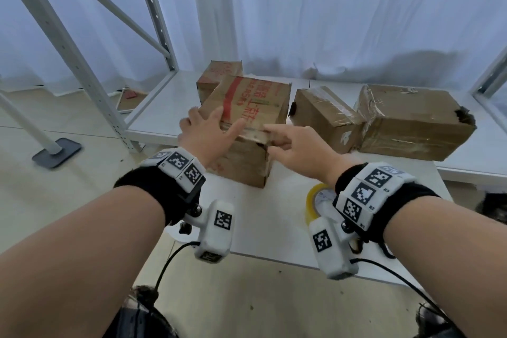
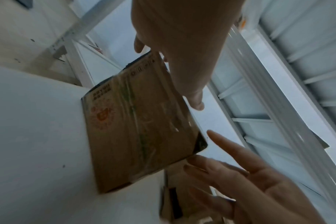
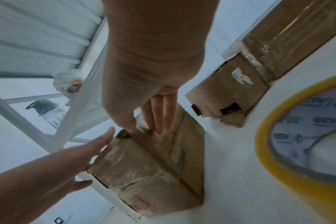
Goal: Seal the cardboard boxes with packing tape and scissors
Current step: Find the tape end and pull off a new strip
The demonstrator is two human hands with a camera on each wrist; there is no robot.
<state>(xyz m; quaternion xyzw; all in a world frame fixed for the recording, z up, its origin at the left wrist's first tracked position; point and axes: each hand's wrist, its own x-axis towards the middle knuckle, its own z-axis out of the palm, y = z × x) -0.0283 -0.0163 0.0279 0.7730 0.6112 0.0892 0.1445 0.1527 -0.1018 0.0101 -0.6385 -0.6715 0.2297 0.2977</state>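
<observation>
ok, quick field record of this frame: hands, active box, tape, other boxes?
left hand: open, fingers straight, at the near box's top left corner
right hand: open, fingers extended onto the box's top front edge
near box: on the white table, red print on top, old clear tape on it
tape roll: yellow, flat on the table by the right wrist, untouched
other boxes: three on the shelf behind, two at right already taped
scissors: not visible

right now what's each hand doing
Left hand: open, fingers straight on the box.
Right hand: open, fingers at the box's near edge, gripping nothing.
</observation>
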